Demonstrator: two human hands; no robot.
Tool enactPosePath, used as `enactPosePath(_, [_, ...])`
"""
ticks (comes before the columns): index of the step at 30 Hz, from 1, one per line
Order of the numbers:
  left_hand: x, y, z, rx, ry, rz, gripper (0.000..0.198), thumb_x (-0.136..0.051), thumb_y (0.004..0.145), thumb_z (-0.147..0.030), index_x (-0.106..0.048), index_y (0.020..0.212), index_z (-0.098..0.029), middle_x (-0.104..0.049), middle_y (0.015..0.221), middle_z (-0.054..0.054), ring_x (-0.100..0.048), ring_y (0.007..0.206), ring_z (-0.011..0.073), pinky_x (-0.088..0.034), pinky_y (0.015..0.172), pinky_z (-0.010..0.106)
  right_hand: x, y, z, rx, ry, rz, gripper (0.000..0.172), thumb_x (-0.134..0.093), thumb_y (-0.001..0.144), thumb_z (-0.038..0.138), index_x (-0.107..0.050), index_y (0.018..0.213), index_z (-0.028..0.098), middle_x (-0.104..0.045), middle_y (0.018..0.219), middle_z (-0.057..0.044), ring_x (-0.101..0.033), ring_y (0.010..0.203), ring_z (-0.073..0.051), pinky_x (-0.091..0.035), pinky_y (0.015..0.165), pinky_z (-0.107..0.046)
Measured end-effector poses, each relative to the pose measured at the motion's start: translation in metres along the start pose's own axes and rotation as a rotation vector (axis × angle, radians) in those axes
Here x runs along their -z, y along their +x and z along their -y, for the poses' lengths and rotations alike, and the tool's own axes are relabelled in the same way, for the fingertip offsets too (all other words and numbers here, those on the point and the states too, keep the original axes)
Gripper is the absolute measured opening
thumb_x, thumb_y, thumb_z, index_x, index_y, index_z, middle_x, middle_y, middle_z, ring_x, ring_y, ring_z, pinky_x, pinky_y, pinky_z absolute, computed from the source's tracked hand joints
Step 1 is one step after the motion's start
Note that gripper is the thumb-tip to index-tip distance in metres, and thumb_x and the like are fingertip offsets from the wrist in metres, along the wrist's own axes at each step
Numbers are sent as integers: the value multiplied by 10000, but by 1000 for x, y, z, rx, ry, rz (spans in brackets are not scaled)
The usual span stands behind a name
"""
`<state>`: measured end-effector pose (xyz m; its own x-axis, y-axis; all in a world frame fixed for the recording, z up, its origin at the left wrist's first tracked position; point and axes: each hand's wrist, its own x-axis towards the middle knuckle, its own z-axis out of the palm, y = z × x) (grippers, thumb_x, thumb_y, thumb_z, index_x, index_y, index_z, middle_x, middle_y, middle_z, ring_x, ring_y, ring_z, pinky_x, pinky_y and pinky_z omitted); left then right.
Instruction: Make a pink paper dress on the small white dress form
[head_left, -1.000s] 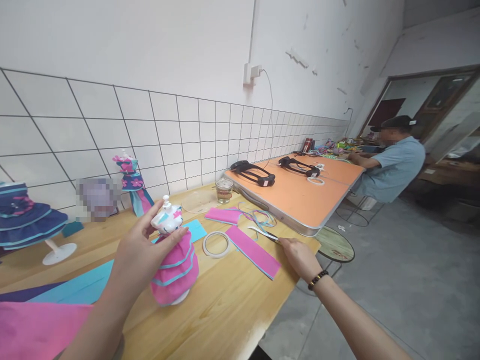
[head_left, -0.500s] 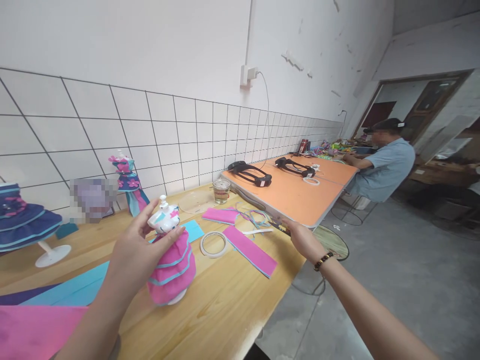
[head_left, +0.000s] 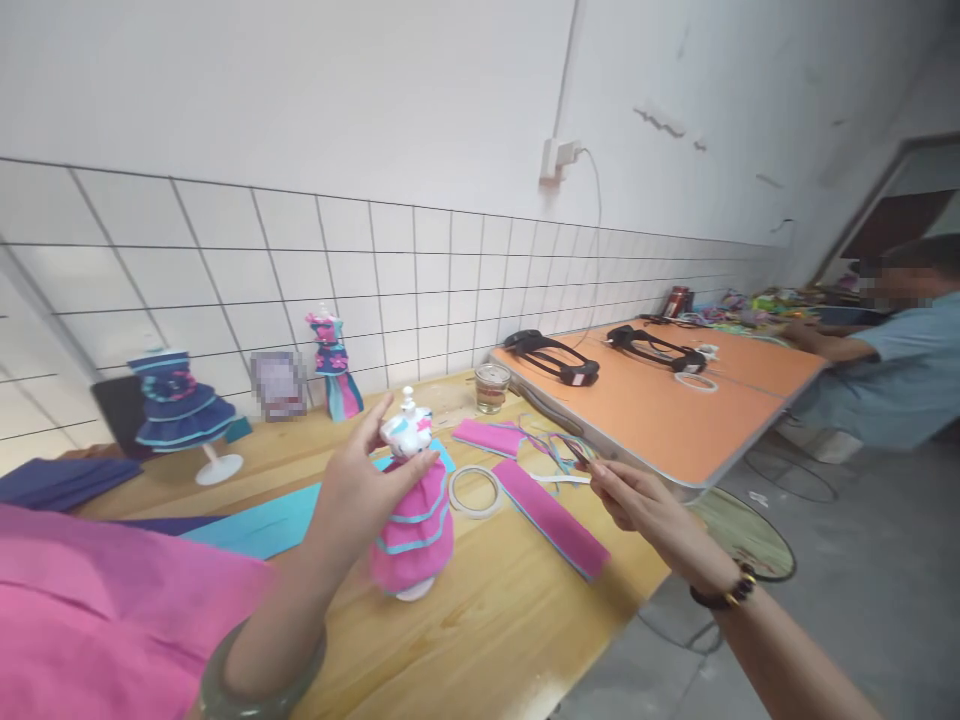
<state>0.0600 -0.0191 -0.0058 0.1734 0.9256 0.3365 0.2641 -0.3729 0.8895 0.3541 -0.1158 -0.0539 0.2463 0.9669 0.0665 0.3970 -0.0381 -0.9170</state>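
My left hand (head_left: 351, 492) is closed around the upper part of a small white dress form in a pink dress with cyan trim (head_left: 414, 515), which stands on the wooden table (head_left: 480, 620). My right hand (head_left: 643, 503) hovers over the table's right end, thumb and fingers pinched together at a thin thing I cannot make out, right beside a tangle of coloured ribbons (head_left: 559, 447). A white tape roll (head_left: 475, 491) and a long pink strip with cyan edge (head_left: 551, 516) lie between the two hands.
A glass jar (head_left: 491, 388), another pink piece (head_left: 487, 437), a cyan sheet (head_left: 255, 520) and pink fabric (head_left: 90, 610) are on the table. Two dressed forms (head_left: 176, 410) (head_left: 334, 365) stand by the tiled wall. An orange table (head_left: 675, 410) with black bands adjoins; a person (head_left: 892, 360) sits there.
The view swung left. My right hand moved from the table's far edge back over the ribbons and closed into a pinch. The left hand kept its hold on the dress form.
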Motion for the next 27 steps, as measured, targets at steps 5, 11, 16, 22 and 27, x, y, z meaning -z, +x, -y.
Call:
enactPosePath(5, [2, -4, -6, 38, -85, 73, 869, -731, 660, -397, -332, 1403, -188, -672, 1081, 91, -610, 1046, 248, -488, 901, 385, -43, -24, 62, -24, 470, 270, 386, -517, 854, 527, -502, 720, 165, -285, 617, 60, -191, 479, -52, -139, 430, -201])
enactPosePath(11, [2, -9, -10, 25, -137, 142, 864, -724, 680, -372, -314, 1410, -157, -690, 979, 61, -635, 968, 216, -496, 886, 358, -74, -36, 99, -269, 769, 529, 378, -505, 855, 536, -547, 832, 161, -383, 612, 61, -141, 406, -7, -97, 383, -160])
enactPosePath(16, [4, -13, -15, -5, -74, 138, 845, -698, 709, -342, -279, 1424, -177, -647, 1096, 79, -625, 988, 216, -508, 866, 354, -88, -34, 105, -405, 871, 662, 347, -425, 902, 506, -524, 828, 181, -394, 563, 70, -163, 368, -11, -133, 352, -131])
enactPosePath(22, [5, -16, -17, -63, 8, 86, 770, -672, 717, -249, -325, 1404, -234, -627, 1140, 49, -586, 1078, 224, -484, 898, 349, -99, -33, 99, -418, 935, 629, 331, -448, 894, 503, -503, 817, 185, -380, 541, 79, -158, 369, -8, -139, 349, -118])
enactPosePath(27, [3, -16, -15, -103, 14, 78, 774, -663, 724, -254, -306, 1411, -237, -598, 1219, 60, -577, 1094, 220, -484, 896, 343, -103, -30, 96, -403, 1007, 616, 334, -504, 869, 504, -504, 795, 178, -388, 548, 75, -175, 379, -3, -137, 348, -111])
